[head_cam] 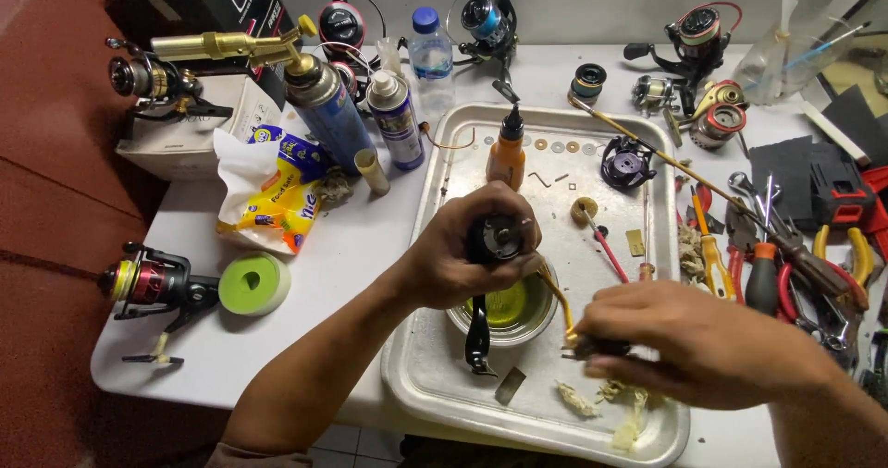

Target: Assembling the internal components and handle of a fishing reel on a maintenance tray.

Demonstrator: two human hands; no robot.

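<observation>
**Reel body held over the metal tray**

While the left hand closed its fingers around a black spinning reel body, the reel's dark foot hung down over a small round steel bowl of yellow-green liquid. The right hand pinched a curved gold handle arm with a dark knob. Both were above a dented, rounded-corner metal tray on the white tabletop, near an orange squeeze bottle and scattered washers.

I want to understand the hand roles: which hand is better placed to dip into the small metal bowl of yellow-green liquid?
Probably the right hand: it pinches a small tool beside the small metal bowl, while the left hand grips the black fishing reel body.
</observation>
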